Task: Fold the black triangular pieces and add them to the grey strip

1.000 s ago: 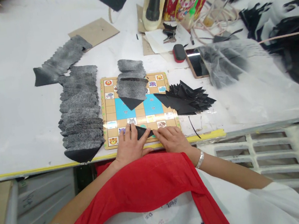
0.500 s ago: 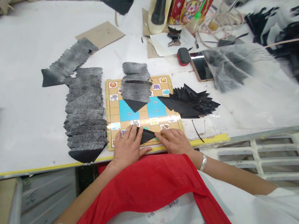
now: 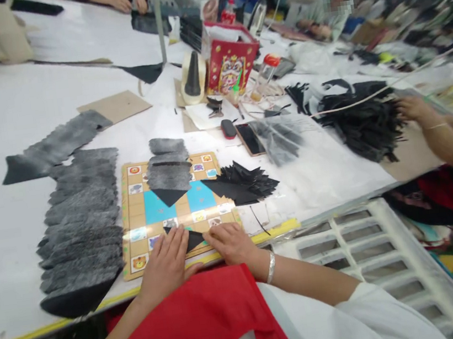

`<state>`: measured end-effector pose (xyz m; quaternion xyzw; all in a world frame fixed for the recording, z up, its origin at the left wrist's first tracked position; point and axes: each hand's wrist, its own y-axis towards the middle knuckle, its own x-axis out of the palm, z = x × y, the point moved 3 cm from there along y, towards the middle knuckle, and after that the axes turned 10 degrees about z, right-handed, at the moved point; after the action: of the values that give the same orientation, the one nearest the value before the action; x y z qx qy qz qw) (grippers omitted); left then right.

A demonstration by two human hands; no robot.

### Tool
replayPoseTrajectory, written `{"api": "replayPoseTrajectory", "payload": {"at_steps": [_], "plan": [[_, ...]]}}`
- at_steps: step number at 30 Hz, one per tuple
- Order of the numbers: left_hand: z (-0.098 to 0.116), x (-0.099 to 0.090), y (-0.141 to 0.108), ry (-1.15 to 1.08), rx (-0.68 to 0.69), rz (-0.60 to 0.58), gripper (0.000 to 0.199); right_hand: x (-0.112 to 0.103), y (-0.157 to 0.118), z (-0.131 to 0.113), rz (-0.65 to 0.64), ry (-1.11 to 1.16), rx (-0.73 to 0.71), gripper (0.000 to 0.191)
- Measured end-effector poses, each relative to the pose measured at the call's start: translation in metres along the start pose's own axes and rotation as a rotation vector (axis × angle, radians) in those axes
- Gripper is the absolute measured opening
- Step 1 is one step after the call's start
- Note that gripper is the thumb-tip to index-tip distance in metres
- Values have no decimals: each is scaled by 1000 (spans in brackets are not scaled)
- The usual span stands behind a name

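A small pointed piece of black leather-like material (image 3: 194,240) lies on the front part of a printed animal game board (image 3: 130,172). My left hand (image 3: 166,259) rests over its left side with fingers stretched out and lying flat, covering part of it. At the right tip, my right hand (image 3: 233,243) has its thumb and fingers pinched together on the piece. Behind my hands, a short stack of grey-backed pieces (image 3: 169,175) overlaps the board. A fanned pile of black pointed pieces (image 3: 249,183) sits at the board's right edge.
Long overlapping rows of grey-backed pieces (image 3: 83,221) lie left of the board. Behind are a phone (image 3: 250,138), a clear plastic bag (image 3: 281,139), a red gift bag (image 3: 233,60) and a tape roll (image 3: 191,79). At right, a co-worker's hand (image 3: 414,108) touches black strips (image 3: 361,118).
The camera view has tilted up and turned right, bringing co-workers and the room into sight. Both my hands stay at the black piece on the board, with little visible change in their grip.
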<state>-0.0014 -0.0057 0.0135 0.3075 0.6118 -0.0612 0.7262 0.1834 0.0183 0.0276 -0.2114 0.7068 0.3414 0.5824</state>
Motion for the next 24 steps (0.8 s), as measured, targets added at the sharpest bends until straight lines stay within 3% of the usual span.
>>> {"api": "replayPoseTrajectory", "payload": {"at_steps": [6,13,18,21,24], "plan": [[-2,1,4,-9,-1,49,58,-15,-17,20,103,113,120,29],[9,2,48,-63,-25,92,48,-60,-8,104,386,-9,500,23],[16,17,90,-184,-46,75,37,-51,15,145,259,-105,503,19],[18,25,127,-278,-39,66,35,-40,27,152,146,-114,491,13],[20,36,169,-337,-63,-38,34,-35,34,154,56,-126,490,9]]}}
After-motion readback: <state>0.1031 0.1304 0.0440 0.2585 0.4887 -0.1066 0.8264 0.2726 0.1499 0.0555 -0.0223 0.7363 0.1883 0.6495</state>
